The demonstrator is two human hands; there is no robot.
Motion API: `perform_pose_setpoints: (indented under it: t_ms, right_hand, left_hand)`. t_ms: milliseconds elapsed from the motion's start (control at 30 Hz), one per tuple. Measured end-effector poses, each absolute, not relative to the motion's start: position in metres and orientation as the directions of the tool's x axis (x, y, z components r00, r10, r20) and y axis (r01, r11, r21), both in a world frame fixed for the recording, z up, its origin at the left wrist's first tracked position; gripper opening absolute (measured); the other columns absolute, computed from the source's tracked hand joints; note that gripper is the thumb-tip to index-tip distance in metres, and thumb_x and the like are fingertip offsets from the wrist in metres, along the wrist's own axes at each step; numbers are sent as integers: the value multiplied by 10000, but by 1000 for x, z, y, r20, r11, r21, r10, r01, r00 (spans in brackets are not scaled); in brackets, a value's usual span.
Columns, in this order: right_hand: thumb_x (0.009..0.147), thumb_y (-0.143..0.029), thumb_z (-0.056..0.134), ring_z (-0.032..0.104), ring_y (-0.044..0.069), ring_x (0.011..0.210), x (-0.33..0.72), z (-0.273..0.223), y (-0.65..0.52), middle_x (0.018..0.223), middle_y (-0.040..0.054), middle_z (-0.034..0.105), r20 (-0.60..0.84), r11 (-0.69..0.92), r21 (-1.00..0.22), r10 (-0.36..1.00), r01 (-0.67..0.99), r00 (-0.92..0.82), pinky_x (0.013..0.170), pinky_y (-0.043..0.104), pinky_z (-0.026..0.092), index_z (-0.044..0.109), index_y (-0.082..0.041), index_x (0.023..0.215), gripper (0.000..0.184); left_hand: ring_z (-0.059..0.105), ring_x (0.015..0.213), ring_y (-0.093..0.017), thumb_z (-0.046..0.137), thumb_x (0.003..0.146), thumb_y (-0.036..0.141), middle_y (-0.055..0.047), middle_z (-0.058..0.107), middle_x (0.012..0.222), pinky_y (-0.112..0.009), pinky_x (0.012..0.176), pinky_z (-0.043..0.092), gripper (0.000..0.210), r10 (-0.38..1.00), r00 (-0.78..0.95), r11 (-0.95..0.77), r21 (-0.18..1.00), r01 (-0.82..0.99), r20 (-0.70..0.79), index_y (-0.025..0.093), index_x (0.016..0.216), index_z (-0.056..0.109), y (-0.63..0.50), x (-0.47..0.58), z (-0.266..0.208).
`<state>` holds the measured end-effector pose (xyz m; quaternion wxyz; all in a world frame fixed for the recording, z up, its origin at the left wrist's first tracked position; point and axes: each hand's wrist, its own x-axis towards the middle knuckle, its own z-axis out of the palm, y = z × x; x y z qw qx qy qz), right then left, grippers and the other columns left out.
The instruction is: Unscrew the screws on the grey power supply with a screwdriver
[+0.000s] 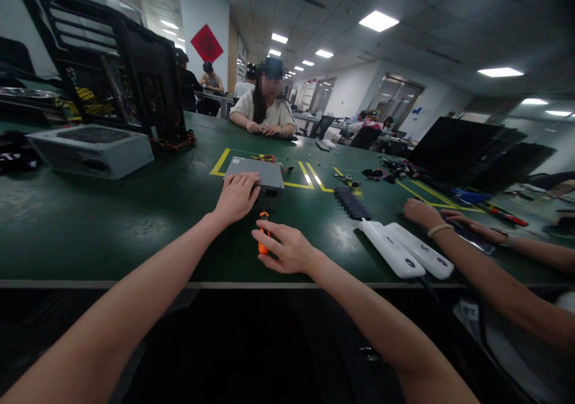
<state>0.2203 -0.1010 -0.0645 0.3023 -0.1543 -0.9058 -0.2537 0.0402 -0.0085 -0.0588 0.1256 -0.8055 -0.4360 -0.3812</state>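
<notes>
Ceiling lights gleamed down the long workroom and laid pale patches on the green desk. From where I stood, I saw the person's left hand resting palm down on the near left part of a grey metal box, fingers stretched out and gripping nothing. The right hand was nearer the front edge, its fingers and thumb curled lightly about the orange handle of a screwdriver. Everything seemed to hang on that tool's line: its long axis ran away from the person, the thin shaft aimed at the box's near face, close to a dark socket. Whether the tip touched metal I couldn't tell. The box sat beyond the right hand and slightly to its left, so the left hand was the closer one to it. Farther out, rightward, lay a dark slab and two white devices, then a neighbour's hands; leftward, a second grey box sat by a black computer case.
</notes>
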Motion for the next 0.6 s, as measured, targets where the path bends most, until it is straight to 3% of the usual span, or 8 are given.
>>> perform_pose_setpoints:
  t_ms: [133, 300, 500, 600]
  right_hand:
    - [882, -363, 486, 636, 168, 843, 219, -66, -101, 1096, 158, 614, 593, 791, 447, 86, 417, -801, 693, 277, 511, 516, -157, 1084, 290]
    - [846, -404, 541, 631, 152, 735, 218, -70, -99, 998, 147, 650, 716, 801, 390, 46, 455, -696, 631, 255, 513, 519, -137, 867, 269]
    - [867, -355, 488, 619, 189, 933, 221, -67, -101, 1107, 165, 588, 609, 796, 419, 111, 437, -785, 723, 284, 515, 498, -159, 1126, 326]
    - [878, -335, 473, 629, 180, 897, 221, -69, -101, 1110, 158, 597, 576, 788, 445, 112, 426, -810, 705, 281, 510, 515, -165, 1096, 280]
  left_hand:
    - [491, 1174, -225, 332, 932, 275, -85, 575, 1251, -398, 979, 303, 309, 605, 335, -578, 109, 808, 723, 184, 1164, 513, -10, 41, -59]
    - [473, 1199, -229, 306, 938, 270, -84, 560, 1281, -411, 988, 297, 365, 597, 343, -572, 84, 816, 725, 188, 1242, 491, -12, 41, -60]
    - [471, 1204, -221, 318, 933, 259, -63, 558, 1290, -410, 987, 302, 360, 590, 343, -581, 89, 809, 731, 213, 1230, 515, -10, 41, -62]
    - [473, 1199, -221, 327, 929, 257, -60, 555, 1294, -413, 989, 298, 357, 593, 339, -578, 93, 811, 730, 219, 1231, 515, -10, 41, -62]
